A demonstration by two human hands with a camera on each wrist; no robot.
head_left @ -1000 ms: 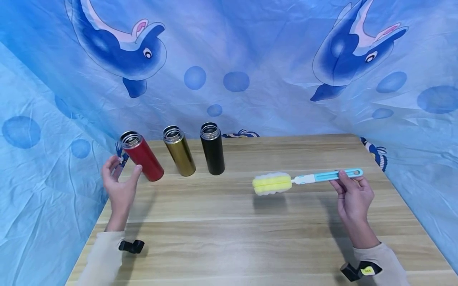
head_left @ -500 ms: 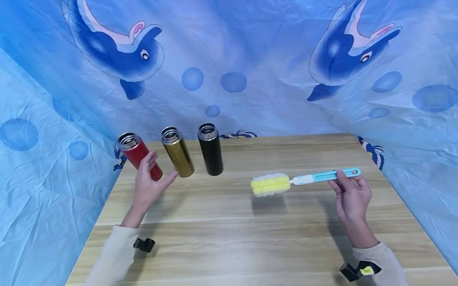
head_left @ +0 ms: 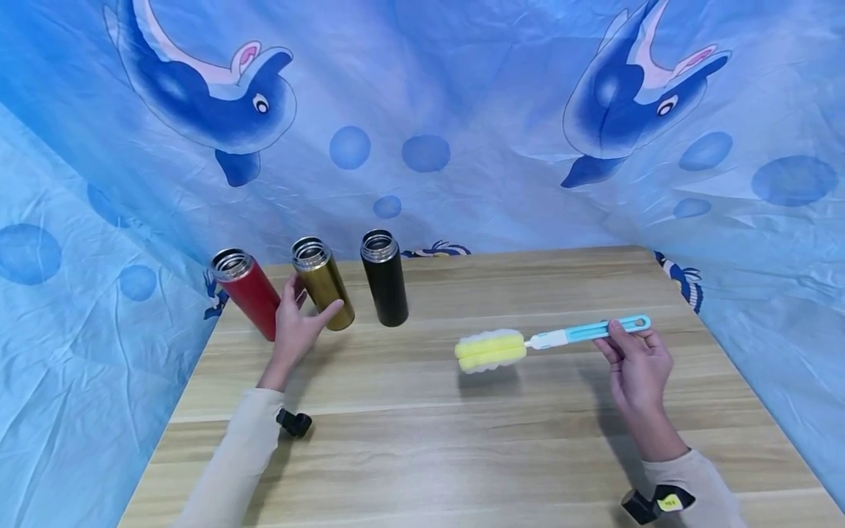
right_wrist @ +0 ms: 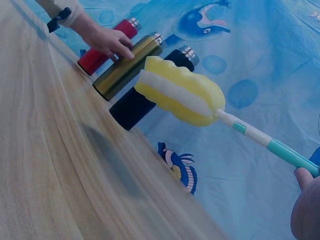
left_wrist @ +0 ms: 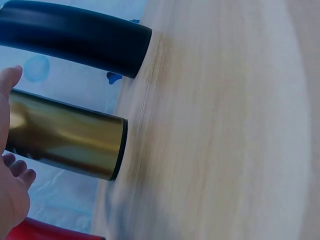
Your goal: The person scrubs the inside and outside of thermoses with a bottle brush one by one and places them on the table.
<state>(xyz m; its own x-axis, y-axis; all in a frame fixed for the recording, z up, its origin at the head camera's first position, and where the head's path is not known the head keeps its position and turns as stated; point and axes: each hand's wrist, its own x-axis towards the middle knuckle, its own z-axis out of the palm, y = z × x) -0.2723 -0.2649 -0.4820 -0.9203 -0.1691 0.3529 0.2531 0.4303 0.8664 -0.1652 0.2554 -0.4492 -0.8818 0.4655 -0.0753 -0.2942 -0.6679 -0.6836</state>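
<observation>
A red flask (head_left: 254, 297), a gold flask (head_left: 328, 287) and a black flask (head_left: 386, 287) stand uncapped in a row at the table's back left. My left hand (head_left: 297, 326) is at the gold flask, thumb on one side and fingers on the other. In the left wrist view the thumb (left_wrist: 10, 79) stands apart from the gold flask (left_wrist: 70, 137); contact of the fingers is hard to tell. My right hand (head_left: 640, 367) pinches the light blue handle of a bottle brush (head_left: 491, 350). The brush's yellow and white sponge head points left, above the table.
The wooden table (head_left: 422, 455) lies beneath both hands. A blue cloth backdrop (head_left: 495, 95) with printed dolphins hangs behind it and along both sides. The black flask stands just right of the gold one, the red flask just left.
My left hand has moved right, from beside the red flask, past its front, to the gold flask. The right hand still holds the brush and has shifted slightly.
</observation>
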